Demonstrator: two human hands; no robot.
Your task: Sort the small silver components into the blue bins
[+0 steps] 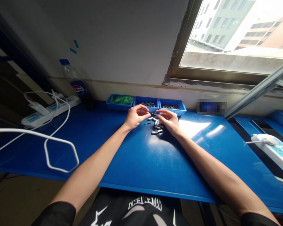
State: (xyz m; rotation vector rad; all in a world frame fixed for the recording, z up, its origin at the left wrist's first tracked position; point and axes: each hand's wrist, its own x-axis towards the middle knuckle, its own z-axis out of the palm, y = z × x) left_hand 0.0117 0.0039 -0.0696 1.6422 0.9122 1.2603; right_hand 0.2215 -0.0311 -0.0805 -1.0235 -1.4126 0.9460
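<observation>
My left hand (137,117) and my right hand (169,121) face each other above the blue table, thumb and forefinger of each pinched together. A thin dark metal pin (152,113) spans the small gap between the fingertips, and both hands appear to grip its ends. What part of it lies inside the fingers is hidden. Just below, several short silvery metal cylinders (157,131) lie in a loose cluster on the table. Another thin pin with a thicker middle (147,123) rests on the surface, left of the cylinders.
Against the wall stand three blue bins: one with green bags (121,99), one with metal cylinders (149,104), one with thin pins (169,107). A cola bottle (78,88), a power strip (50,110) and a white cable (61,169) are at left; another power strip (275,150) is at right.
</observation>
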